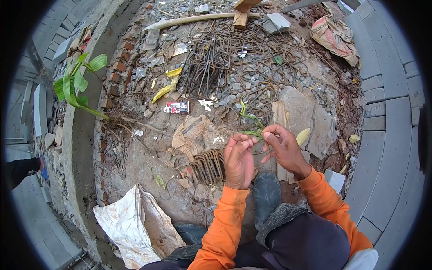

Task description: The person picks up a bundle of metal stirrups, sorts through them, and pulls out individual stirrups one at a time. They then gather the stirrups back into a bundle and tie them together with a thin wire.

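Observation:
Between my hands is a thin green plant strip (252, 118), bent at its middle, with one end rising away from me and another reaching toward my left fingers. The fingertips of my right hand (286, 149) pinch it. My left hand (240, 161) has its fingers curled close to the thumb, at the strip's other end. Just below and left of that hand lies a stack of rusty bent steel stirrups (208, 166). Crumpled brown paper (194, 135) rests on the ground beside the stack. Farther out is a large tangle of rusty stirrups (204, 67).
A concrete kerb (81, 148) runs along the left, with a green leafy plant (74, 85) leaning over it. A white sack (130, 225) lies near my feet. Broken slabs (301, 117), a torn paper bag (335, 38) and grey block stacks (373, 135) are at right. A person's dark sleeve (20, 173) shows at far left.

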Motion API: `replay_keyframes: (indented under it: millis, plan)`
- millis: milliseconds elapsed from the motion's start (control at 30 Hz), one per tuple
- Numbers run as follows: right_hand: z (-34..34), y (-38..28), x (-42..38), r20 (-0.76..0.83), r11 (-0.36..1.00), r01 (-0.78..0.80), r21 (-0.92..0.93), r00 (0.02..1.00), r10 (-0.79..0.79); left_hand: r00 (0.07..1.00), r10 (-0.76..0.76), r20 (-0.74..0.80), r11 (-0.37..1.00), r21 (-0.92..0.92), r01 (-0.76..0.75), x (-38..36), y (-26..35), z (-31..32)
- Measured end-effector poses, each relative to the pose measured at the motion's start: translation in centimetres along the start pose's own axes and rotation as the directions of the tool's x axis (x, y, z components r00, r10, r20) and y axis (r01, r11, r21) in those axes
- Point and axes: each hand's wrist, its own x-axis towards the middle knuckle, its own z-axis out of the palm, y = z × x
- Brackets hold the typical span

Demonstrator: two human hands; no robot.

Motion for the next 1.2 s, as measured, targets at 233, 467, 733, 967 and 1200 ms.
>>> replay_keyframes:
  millis: [233,467,733,967,1200]
  plan:
    - [-0.5,-1.1,0.5,0.123,0.991,-0.059,-0.121,0.99,0.074,0.997,-0.039,0.068,0.992,-0.117,0.047,0.9,2.2,0.6]
    - [-0.4,-2.4,0.3,0.17,0.999,-0.023,-0.03,0.985,0.027,0.996,-0.084,-0.023,0.963,-0.258,0.076,1.8,3.6,-0.1]
    - [-1.4,-2.3,-0.2,0.206,0.998,0.047,0.048,0.977,-0.056,0.993,-0.11,-0.031,0.983,-0.149,0.104,1.4,5.4,2.2]
    - [-0.4,-2.5,-0.5,0.055,0.988,0.139,-0.069,0.989,-0.135,0.999,-0.027,-0.039,0.987,0.155,0.033,0.2,4.2,2.5]
    - [-0.1,-2.0,-0.7,0.048,0.957,0.253,-0.14,0.967,-0.249,0.963,-0.138,-0.23,0.941,0.275,0.2,-0.3,3.6,3.9]
